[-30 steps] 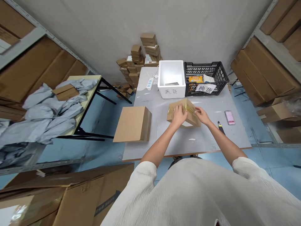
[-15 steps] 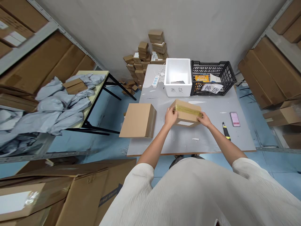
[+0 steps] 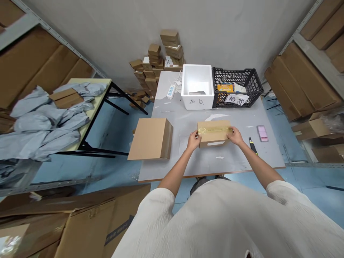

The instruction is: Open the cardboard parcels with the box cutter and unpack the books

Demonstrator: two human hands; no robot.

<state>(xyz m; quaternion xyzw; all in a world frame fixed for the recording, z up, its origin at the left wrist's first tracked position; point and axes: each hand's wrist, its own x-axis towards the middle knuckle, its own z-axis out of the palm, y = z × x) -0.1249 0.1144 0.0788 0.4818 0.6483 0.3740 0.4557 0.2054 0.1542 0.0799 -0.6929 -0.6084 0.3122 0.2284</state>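
A cardboard box [image 3: 215, 137] sits between my two hands over the grey table [image 3: 185, 168]. Yellowish tape runs along its top seam, and a white label shows on the side facing me. My left hand [image 3: 194, 140] grips the box's left end, fingers curled at the taped edge. At the opposite end, my right hand [image 3: 235, 136] is closed on the box's right side. Some fingertips of both hands are hidden against the cardboard. A larger cardboard box [image 3: 149, 139] rests to the left, overhanging the table's edge.
Behind stand a white foam bin [image 3: 198, 101] and a black plastic crate [image 3: 238, 102]. On the right lie a utility knife [image 3: 252, 146] and a phone [image 3: 262, 133]. A power strip [image 3: 171, 91] is at the back left. Grey parcels [image 3: 51, 120] cover a side table.
The small box has turned from slanting to nearly square with the table's front edge, both hands still on it. The view has shifted slightly right.
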